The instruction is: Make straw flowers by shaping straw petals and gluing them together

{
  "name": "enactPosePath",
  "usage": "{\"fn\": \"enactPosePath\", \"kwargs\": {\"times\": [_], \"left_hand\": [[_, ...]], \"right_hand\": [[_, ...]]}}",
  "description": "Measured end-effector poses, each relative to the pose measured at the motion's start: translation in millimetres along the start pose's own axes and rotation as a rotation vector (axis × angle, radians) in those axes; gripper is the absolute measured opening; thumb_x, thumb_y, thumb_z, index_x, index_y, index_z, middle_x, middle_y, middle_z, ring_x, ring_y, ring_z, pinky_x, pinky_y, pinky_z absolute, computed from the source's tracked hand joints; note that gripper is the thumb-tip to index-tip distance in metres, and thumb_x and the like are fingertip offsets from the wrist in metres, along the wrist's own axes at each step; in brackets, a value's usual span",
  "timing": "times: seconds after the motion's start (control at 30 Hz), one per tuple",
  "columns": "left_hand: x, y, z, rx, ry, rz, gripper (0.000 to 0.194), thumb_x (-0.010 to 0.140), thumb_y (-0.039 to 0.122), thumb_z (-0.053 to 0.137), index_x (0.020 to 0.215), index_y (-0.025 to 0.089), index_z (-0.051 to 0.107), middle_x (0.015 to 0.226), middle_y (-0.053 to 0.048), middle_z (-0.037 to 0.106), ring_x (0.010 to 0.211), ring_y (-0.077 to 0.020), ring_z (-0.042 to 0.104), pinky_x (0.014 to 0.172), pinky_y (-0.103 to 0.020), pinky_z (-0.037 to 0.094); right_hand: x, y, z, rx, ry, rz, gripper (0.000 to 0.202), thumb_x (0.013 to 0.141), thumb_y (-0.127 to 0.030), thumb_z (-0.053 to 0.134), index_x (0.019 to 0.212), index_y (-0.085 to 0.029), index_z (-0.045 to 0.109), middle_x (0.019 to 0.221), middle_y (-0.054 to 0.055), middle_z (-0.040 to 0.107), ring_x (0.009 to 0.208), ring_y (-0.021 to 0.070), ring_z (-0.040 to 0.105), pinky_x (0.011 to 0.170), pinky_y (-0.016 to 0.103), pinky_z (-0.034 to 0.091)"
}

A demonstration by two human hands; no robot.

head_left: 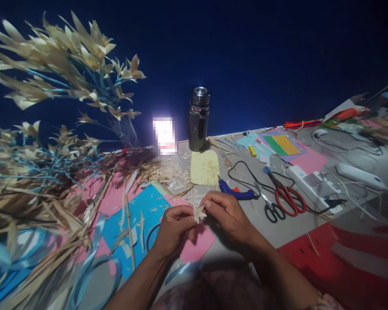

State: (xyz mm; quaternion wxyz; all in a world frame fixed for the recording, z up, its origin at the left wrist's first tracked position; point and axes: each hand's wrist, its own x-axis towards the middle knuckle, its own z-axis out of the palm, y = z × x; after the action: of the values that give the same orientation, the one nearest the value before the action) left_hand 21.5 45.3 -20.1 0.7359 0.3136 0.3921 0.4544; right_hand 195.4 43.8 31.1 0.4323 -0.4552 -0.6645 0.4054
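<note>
A small pale flower with pointed petals point(198, 214), which looks made of dried husk, is held up in front of me between both hands. My left hand point(176, 224) pinches it from the left side, fingers closed. From the right, the thumb and fingertips of my right hand point(229, 215) close on its petals. Pink paper point(200, 244) lies beneath the hands, with a blue sheet point(137, 226) to their left. Just beyond my right hand lies a blue glue gun point(237, 191). Black-handled scissors point(274, 213) and red-handled scissors point(287, 196) are farther right.
A dark flask point(198, 122) stands behind a yellow square point(204, 168). Husk flowers on blue stems point(84, 69) rise at the left, above loose husk strips point(51, 254) and blue ribbon point(95, 262). A power strip point(312, 183) with cables and a red sheet point(336, 258) lie right.
</note>
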Motion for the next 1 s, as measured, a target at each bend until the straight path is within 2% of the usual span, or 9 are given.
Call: {"fn": "enactPosePath", "kwargs": {"times": [0.17, 0.33, 0.53, 0.8, 1.0], "left_hand": [[0.1, 2.0, 1.1, -0.056, 0.021, -0.004, 0.025, 0.056, 0.029, 0.094, 0.064, 0.014, 0.076, 0.052, -0.002, 0.069, 0.032, -0.0047, 0.045, 0.035, -0.017, 0.037], [-0.9, 1.1, -1.0, -0.087, 0.047, 0.022, 0.022, 0.057, 0.025, 0.094, 0.065, 0.014, 0.077, 0.049, 0.0, 0.065, 0.033, -0.0053, 0.044, 0.036, -0.018, 0.036], [-0.7, 1.5, -0.2, -0.047, 0.062, 0.057, 0.02, 0.059, 0.025, 0.093, 0.062, 0.014, 0.076, 0.042, 0.002, 0.059, 0.033, -0.0055, 0.044, 0.037, -0.017, 0.036], [-2.0, 4.7, 1.4, -0.053, 0.016, 0.056, 0.027, 0.054, 0.026, 0.097, 0.056, 0.013, 0.073, 0.044, 0.002, 0.06, 0.035, -0.0044, 0.046, 0.038, -0.016, 0.038], [2.3, -1.9, -0.7, -0.061, 0.095, 0.115, 0.027, 0.054, 0.029, 0.098, 0.063, 0.015, 0.076, 0.045, 0.002, 0.061, 0.034, -0.008, 0.049, 0.035, -0.02, 0.047]], "right_hand": [[-1.6, 12.1, 6.2, 0.151, 0.016, 0.096, 0.032, 0.101, -0.034, 0.051, 0.077, -0.019, 0.067, 0.074, 0.002, 0.07, 0.07, 0.0164, 0.064, 0.068, 0.028, 0.049], [-5.9, 15.7, 10.0, 0.183, 0.052, 0.147, 0.022, 0.095, -0.029, 0.059, 0.08, -0.019, 0.072, 0.073, 0.002, 0.071, 0.068, 0.0163, 0.065, 0.063, 0.026, 0.05], [-11.1, 19.8, 19.4, 0.163, 0.113, 0.063, 0.011, 0.086, -0.023, 0.065, 0.083, -0.019, 0.075, 0.08, 0.002, 0.072, 0.076, 0.0173, 0.066, 0.072, 0.028, 0.051], [-18.6, 29.5, 29.8, 0.252, 0.168, 0.027, 0.009, 0.085, -0.019, 0.068, 0.083, -0.02, 0.077, 0.08, 0.003, 0.07, 0.075, 0.0167, 0.065, 0.069, 0.027, 0.051], [-17.8, 34.9, 33.7, 0.296, 0.219, -0.019, 0.012, 0.082, -0.015, 0.071, 0.089, -0.021, 0.079, 0.086, 0.004, 0.072, 0.073, 0.0152, 0.065, 0.065, 0.025, 0.051]]}}
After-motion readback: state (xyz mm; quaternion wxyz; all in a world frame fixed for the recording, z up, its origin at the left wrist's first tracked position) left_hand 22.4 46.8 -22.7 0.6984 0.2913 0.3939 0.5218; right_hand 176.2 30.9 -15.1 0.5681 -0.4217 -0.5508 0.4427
